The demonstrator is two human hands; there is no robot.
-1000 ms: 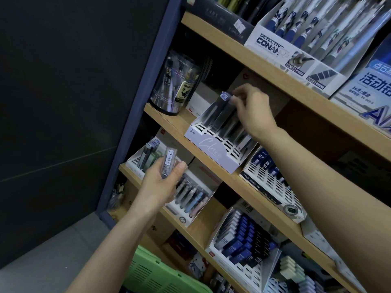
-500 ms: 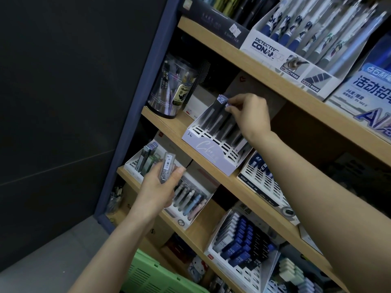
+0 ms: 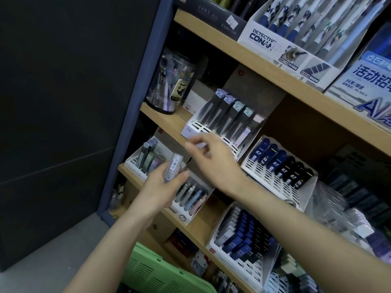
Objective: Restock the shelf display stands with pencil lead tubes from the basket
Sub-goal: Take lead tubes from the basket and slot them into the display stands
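You've got the lead tubes (image 3: 174, 166) gripped upright in your left hand (image 3: 163, 182), just off the front edge of the lower stand (image 3: 135, 159). Your right hand (image 3: 213, 159) hangs just right of them, fingers curled but too blurry to tell if it's pinching anything. It overlaps the front lip of the white stand (image 3: 194, 127), with the green basket (image 3: 160, 269) down near you.

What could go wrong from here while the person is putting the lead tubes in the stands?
1. The left hand holds clear tubes in one grip; if the right hand picks one, another may slip and fall.
2. The right hand is just in front of the white stand at the edge of the shelf; a bump might shift it.
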